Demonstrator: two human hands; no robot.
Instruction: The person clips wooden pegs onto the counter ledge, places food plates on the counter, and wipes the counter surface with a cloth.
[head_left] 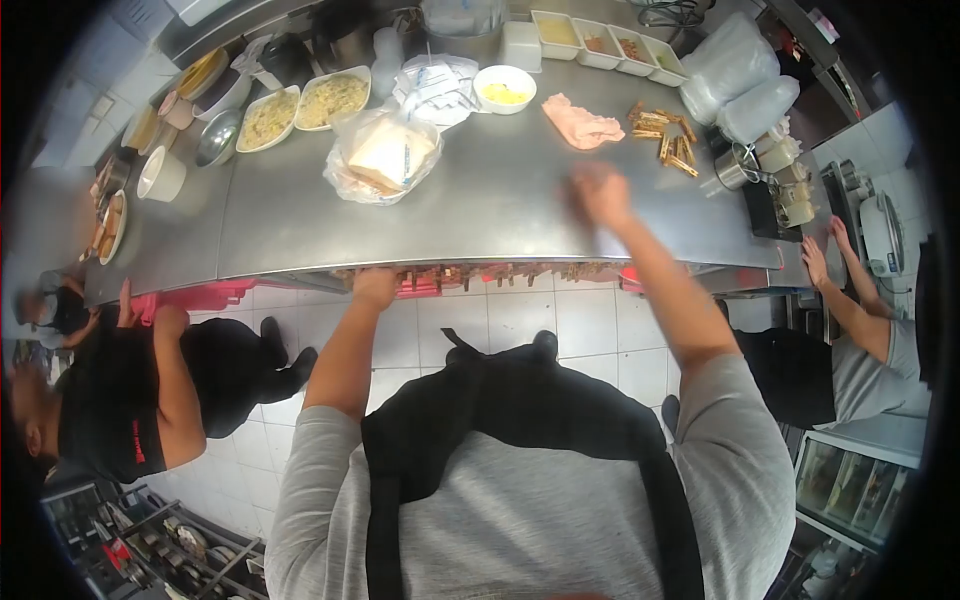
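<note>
My right hand (600,195) is over the steel counter (480,215), smeared by motion, so its fingers do not show clearly. Just beyond it lies a crumpled pink cloth (580,123). To the right of the cloth is a loose pile of wooden clothespins (662,132). At the counter's front edge my left hand (375,288) is closed with its fingers curled at the rim. Beside it, a row of clothespins (510,274) runs along below the edge. A clear plastic bag with a pale block inside (385,158) sits on the counter ahead of my left hand.
Trays of shredded food (335,98), a bowl with yellow pieces (505,90) and small tubs (594,42) line the back. Plastic bags (730,65) and a metal cup (735,166) stand right. Co-workers are at left (110,400) and right (870,350).
</note>
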